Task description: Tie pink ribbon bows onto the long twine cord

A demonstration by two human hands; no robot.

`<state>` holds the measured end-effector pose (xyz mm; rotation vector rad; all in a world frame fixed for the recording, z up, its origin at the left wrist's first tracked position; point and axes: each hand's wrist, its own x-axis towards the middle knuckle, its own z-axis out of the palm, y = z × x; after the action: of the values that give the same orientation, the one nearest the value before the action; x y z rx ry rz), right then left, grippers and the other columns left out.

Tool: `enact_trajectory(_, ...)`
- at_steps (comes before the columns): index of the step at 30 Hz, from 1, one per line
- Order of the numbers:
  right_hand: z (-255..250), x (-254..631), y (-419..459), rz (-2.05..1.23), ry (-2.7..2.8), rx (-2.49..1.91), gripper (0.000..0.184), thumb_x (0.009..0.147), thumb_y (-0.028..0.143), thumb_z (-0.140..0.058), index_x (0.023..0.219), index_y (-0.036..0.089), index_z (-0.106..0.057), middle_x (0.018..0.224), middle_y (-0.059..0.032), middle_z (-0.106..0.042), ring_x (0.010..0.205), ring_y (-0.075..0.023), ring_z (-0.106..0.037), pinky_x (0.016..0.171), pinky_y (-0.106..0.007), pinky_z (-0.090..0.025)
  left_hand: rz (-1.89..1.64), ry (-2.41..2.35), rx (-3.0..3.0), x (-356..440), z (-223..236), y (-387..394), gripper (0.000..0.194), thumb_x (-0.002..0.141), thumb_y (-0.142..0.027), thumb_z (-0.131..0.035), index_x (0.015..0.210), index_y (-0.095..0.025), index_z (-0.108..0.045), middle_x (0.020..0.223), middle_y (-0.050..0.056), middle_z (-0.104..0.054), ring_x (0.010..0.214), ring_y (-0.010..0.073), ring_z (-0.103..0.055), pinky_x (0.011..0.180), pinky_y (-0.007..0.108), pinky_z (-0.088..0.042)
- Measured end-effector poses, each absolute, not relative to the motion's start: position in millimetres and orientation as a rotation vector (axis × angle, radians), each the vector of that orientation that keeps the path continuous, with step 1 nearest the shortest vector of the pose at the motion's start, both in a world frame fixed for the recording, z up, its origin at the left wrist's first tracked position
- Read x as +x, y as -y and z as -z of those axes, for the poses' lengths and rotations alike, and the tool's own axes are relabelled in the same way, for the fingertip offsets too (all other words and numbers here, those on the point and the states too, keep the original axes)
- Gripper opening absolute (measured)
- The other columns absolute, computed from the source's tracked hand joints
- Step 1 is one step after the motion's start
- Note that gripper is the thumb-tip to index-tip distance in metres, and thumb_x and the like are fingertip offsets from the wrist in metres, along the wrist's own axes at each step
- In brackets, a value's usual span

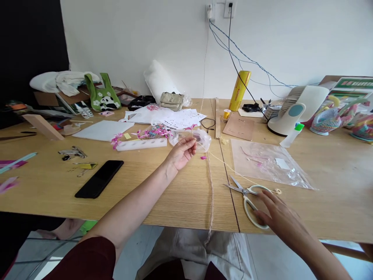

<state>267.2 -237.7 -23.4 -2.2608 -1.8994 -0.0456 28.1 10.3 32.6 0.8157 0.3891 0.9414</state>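
My left hand (pixel 184 152), raised over the middle of the table, pinches the thin stem of a small pink flower (pixel 191 127). A pale yellow thread (pixel 225 163) runs from near these fingers down to the right, ending by a small roll (pixel 278 191). My right hand (pixel 275 212) has its thumb and fingers on the handles of a pair of scissors (pixel 246 194). The scissors' blades are spread apart, pointing left. Below my left hand lies a loose pink petal (pixel 203 157). A braided cord (pixel 210 194) hangs over the table's front edge.
A black phone (pixel 99 179) and a white foam block (pixel 141 144) are on the left. A clear plastic bag (pixel 266 163) lies beyond the scissors. A fan (pixel 297 109), a glue bottle (pixel 291 136) and a yellow roll (pixel 240 90) stand farther back.
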Motion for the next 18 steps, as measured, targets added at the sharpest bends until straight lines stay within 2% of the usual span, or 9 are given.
enact_trajectory(2,31.4,272.5,230.6,0.048,1.959,-2.244,0.044,0.075,0.045,-0.051,0.112,0.022,-0.054,0.118,-0.0104,-0.056,0.105,-0.0276,-0.054,0.082,-0.040,-0.046,-0.932,-0.396,0.815,26.8,-29.4,-8.8,0.017,0.063,-0.012,-0.070,0.076,-0.013,-0.059,0.061,-0.002,-0.059,0.056,0.0055,-0.056,0.050,0.014,-0.042)
enact_trajectory(5,41.3,277.9,226.5,0.026,1.979,-2.220,0.039,0.073,0.045,-0.052,0.106,0.024,-0.056,0.107,-0.0084,-0.061,0.093,-0.0254,-0.061,0.077,-0.039,-0.049,-0.913,-0.402,0.823,23.9,-22.7,-9.2,0.018,0.063,-0.013,-0.071,0.075,-0.013,-0.058,0.061,-0.002,-0.060,0.055,0.0048,-0.055,0.052,0.014,-0.043)
enact_trajectory(9,46.7,282.7,229.3,-0.032,1.963,-2.186,0.029,0.074,0.035,-0.048,0.099,0.024,-0.058,0.094,-0.0088,-0.065,0.076,-0.0227,-0.065,0.063,-0.033,-0.051,-0.911,-0.415,0.841,19.6,-15.8,-11.7,0.021,0.061,-0.013,-0.072,0.077,-0.013,-0.059,0.063,-0.001,-0.061,0.057,0.0051,-0.055,0.053,0.015,-0.043)
enact_trajectory(13,45.4,282.3,229.7,-0.090,1.938,-2.136,0.029,0.069,0.028,-0.049,0.095,0.024,-0.060,0.086,-0.0092,-0.067,0.071,-0.0231,-0.065,0.058,-0.030,-0.051,-0.913,-0.434,0.862,16.9,-12.3,-13.1,0.023,0.060,-0.014,-0.073,0.077,-0.013,-0.059,0.065,-0.001,-0.061,0.057,0.0048,-0.055,0.055,0.016,-0.042)
enact_trajectory(16,46.9,281.9,228.8,-0.121,1.902,-2.196,0.021,0.069,0.032,-0.049,0.084,0.025,-0.062,0.076,-0.0090,-0.067,0.064,-0.0243,-0.065,0.054,-0.032,-0.049,-0.912,-0.449,0.873,16.8,-10.4,-14.6,0.024,0.059,-0.015,-0.074,0.078,-0.012,-0.060,0.064,-0.001,-0.060,0.057,0.0049,-0.055,0.056,0.017,-0.041)
enact_trajectory(18,50.9,283.3,231.6,-0.078,1.856,-2.222,0.020,0.069,0.036,-0.050,0.081,0.025,-0.062,0.076,-0.0092,-0.067,0.062,-0.0245,-0.064,0.051,-0.032,-0.048,-0.920,-0.460,0.882,17.0,-9.0,-16.4,0.025,0.058,-0.016,-0.075,0.078,-0.012,-0.060,0.063,-0.002,-0.060,0.057,0.0049,-0.055,0.056,0.017,-0.041)
